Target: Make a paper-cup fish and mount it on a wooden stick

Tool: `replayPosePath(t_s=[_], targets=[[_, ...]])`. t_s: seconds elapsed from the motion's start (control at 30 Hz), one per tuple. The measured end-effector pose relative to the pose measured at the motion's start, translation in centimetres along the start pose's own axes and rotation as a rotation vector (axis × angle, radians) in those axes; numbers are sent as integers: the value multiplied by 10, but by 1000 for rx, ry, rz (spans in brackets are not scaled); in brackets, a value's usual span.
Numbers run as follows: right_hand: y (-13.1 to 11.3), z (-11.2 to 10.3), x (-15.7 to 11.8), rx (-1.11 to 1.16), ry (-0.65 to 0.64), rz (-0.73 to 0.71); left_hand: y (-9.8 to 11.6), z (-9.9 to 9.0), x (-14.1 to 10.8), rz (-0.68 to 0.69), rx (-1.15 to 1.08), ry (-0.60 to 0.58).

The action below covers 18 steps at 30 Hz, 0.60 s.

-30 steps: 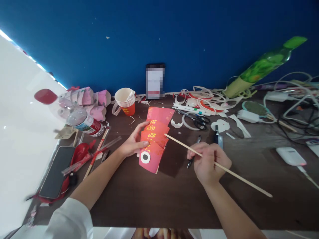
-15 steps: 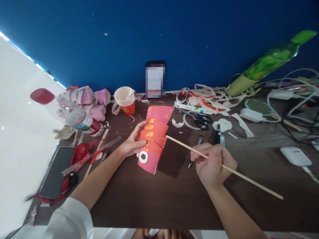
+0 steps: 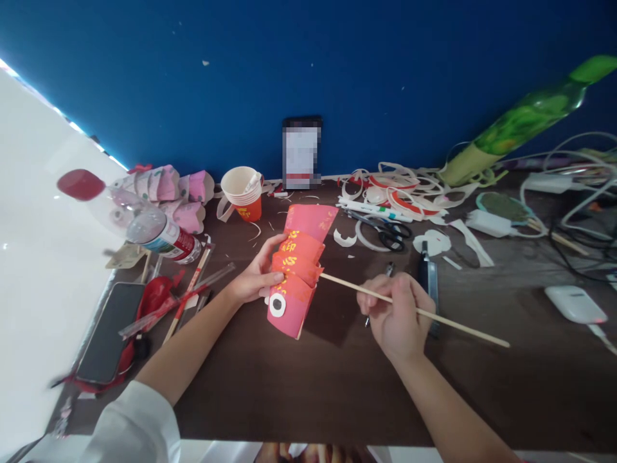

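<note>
My left hand (image 3: 260, 275) is closed round the left side of a red paper-cup fish (image 3: 299, 273), built of nested cup pieces with gold lettering. A white paper eye with a black centre (image 3: 277, 305) is on its lower end. Between the thumb and fingers of my right hand (image 3: 400, 315) is a thin wooden stick (image 3: 467, 333). The stick's left tip meets the fish's right side; whether it goes inside is hidden by the red paper. A black pen (image 3: 389, 270) lies partly behind my right hand.
Behind the fish stand stacked paper cups (image 3: 241, 186) and a propped phone (image 3: 301, 154). Scissors (image 3: 390, 233), paper scraps (image 3: 400, 193) and a box cutter (image 3: 430, 283) lie to the right. Leftward are a plastic bottle (image 3: 168, 241), pink cup fish (image 3: 159, 186) and another phone (image 3: 110, 331).
My right hand has moved left with the stick, whose tip now reaches the fish's side edge. The left hand and fish are nearly still.
</note>
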State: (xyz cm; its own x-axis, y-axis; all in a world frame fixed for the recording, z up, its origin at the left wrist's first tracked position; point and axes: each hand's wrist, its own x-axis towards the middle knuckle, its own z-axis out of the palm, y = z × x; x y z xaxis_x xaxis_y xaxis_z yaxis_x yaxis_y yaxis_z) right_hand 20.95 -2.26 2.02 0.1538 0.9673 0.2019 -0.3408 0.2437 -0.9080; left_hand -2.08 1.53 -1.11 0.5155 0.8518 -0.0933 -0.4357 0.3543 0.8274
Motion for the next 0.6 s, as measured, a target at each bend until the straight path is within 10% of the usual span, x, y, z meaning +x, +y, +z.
replayPosePath(t_s=[0.37, 0.6], targets=[[6, 0, 12, 176, -65, 285, 2, 6, 0, -55, 31, 10], [5, -8, 7, -51, -52, 71, 2, 5, 1, -51, 35, 47]])
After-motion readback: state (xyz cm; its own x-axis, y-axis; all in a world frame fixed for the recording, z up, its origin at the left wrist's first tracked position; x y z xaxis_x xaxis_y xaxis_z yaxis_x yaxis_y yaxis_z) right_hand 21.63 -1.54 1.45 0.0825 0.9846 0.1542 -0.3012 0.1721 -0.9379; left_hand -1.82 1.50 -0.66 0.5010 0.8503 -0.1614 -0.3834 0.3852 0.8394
